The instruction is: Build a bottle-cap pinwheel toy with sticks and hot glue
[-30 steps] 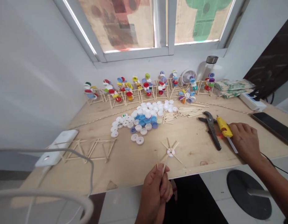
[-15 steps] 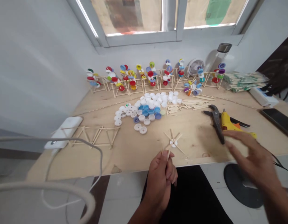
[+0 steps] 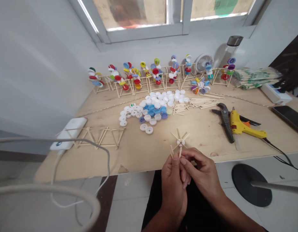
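Both hands meet at the near edge of the table (image 3: 139, 158); the left hand (image 3: 173, 180) is closed around a small bundle of sticks (image 3: 176, 151), thumb pressed along them, their tips poking up above the knuckles; the right hand (image 3: 202, 174) comes in from the right, thumb and forefinger pinched together on the top of that same bundle, so both grips are clamped on the sticks; just beyond the fingertips, near the same edge, lies a white cap with sticks spread out from it like spokes (image 3: 179, 140); further in, towards the middle, a heap of loose caps (image 3: 153, 108), mostly white with some blue, and beside it to the right a pile of loose sticks (image 3: 199, 103); along the far edge, under the window, a row of stick frames carrying coloured caps (image 3: 153, 74), with a small fan (image 3: 203, 62) and a bottle (image 3: 229, 48) behind them; on the right side, pliers (image 3: 225, 120) lie touching a yellow glue gun (image 3: 245, 126), its cord running off the near edge; a phone (image 3: 287, 114) sits at the right edge; a bag of packed sticks (image 3: 257, 77) rests in the far right corner; towards the left edge, flat triangles of sticks (image 3: 102, 138) lie next to a white power bank (image 3: 69, 132).
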`<action>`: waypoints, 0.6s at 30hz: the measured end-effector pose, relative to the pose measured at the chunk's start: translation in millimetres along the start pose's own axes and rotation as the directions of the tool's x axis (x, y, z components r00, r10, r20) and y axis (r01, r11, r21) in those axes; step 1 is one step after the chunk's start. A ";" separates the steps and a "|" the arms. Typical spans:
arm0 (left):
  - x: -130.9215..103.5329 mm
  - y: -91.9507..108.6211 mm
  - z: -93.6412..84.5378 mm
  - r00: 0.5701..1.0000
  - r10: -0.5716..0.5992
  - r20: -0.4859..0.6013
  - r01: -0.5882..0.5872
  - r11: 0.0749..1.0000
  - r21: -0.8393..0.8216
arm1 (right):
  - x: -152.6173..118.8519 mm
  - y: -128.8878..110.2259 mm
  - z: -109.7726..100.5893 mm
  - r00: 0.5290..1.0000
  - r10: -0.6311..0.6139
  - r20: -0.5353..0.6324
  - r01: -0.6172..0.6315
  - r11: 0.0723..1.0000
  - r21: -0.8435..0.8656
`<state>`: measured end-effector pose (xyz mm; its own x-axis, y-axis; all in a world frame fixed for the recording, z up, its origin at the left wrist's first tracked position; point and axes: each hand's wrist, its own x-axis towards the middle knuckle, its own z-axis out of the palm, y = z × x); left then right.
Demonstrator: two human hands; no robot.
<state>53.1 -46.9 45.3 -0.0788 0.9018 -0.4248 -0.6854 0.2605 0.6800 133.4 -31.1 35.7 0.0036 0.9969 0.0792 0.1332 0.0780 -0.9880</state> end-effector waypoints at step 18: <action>19.8 20.4 -38.2 0.792 0.571 0.215 -0.497 0.398 0.771 | 32.8 4.1 -41.7 0.998 0.070 0.006 -0.067 0.979 -0.192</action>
<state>9.9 -36.9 28.0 -0.2980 0.9373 0.1809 0.3245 -0.0787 0.9426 175.5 1.4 39.7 0.0068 0.9999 0.0091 0.3206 0.0064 -0.9472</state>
